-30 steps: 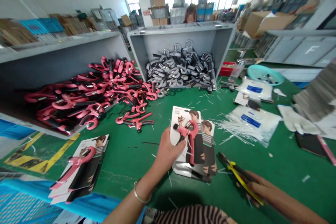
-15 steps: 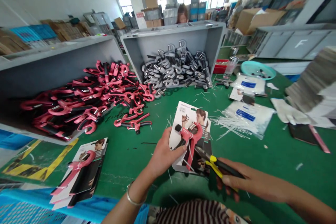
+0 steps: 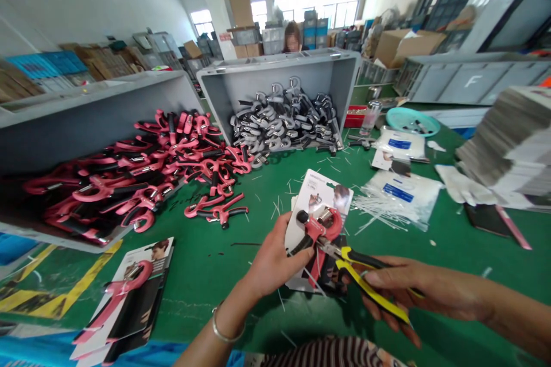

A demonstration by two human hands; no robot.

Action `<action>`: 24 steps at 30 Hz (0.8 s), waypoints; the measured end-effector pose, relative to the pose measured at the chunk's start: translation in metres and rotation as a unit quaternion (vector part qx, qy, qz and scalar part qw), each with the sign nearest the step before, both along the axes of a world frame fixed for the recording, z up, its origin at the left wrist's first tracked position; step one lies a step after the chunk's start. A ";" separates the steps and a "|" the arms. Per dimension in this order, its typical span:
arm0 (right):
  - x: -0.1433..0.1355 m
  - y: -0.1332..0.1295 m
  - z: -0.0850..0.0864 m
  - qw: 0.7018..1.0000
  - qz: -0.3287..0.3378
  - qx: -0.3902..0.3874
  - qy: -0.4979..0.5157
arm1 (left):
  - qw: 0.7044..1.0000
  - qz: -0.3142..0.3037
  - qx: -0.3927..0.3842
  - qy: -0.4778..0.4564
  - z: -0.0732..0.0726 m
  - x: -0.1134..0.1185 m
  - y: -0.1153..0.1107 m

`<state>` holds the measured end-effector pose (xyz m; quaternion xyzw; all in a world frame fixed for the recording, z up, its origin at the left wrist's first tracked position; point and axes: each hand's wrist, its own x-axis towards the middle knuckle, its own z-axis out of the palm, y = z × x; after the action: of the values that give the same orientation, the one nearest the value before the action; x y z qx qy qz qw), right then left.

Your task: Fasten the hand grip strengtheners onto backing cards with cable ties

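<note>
My left hand [image 3: 278, 258] is closed round the lower left of a printed backing card [image 3: 306, 198], its thumb pressing a pink and black hand grip strengthener [image 3: 334, 228] flat against it. The strengthener has a coil spring at its top. A white cable tie [image 3: 315, 282] trails below my thumb. My right hand [image 3: 394, 287] holds pliers [image 3: 372, 292] with yellow and black handles, which are spread apart. Their jaws touch the strengthener beside my left thumb, where the tie is; whether they grip it I cannot tell.
Grey bins hold heaped pink strengtheners [image 3: 142, 166] and grey strengtheners [image 3: 279, 120]. Carded strengtheners [image 3: 124, 292] lie stacked at left. Loose cable ties [image 3: 383, 213], a plastic bag [image 3: 415, 198], a glove [image 3: 465, 183] and a card stack [image 3: 512, 137] are at right. A person [image 3: 293, 39] is behind the bins.
The pliers have moved up and left so their jaws meet the strengthener, and their handles have spread wider. My left hand keeps its hold on the card, now tilted a little more.
</note>
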<state>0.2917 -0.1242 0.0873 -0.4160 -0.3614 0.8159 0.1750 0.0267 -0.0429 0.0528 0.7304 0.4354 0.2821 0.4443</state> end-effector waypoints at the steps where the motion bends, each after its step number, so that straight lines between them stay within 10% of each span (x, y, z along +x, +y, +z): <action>1: -0.001 -0.001 -0.001 1.000 -0.006 -0.008 0.007 | 1.000 0.004 -0.004 -0.003 -0.001 0.000 0.000; 24: 0.013 0.017 0.015 0.995 0.080 -0.019 -0.058 | 1.000 -0.001 -0.004 0.016 0.005 0.003 0.007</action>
<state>0.3048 -0.1074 0.1020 -0.4358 -0.3877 0.8083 0.0804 0.0298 -0.0359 0.0580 0.7334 0.4425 0.2683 0.4409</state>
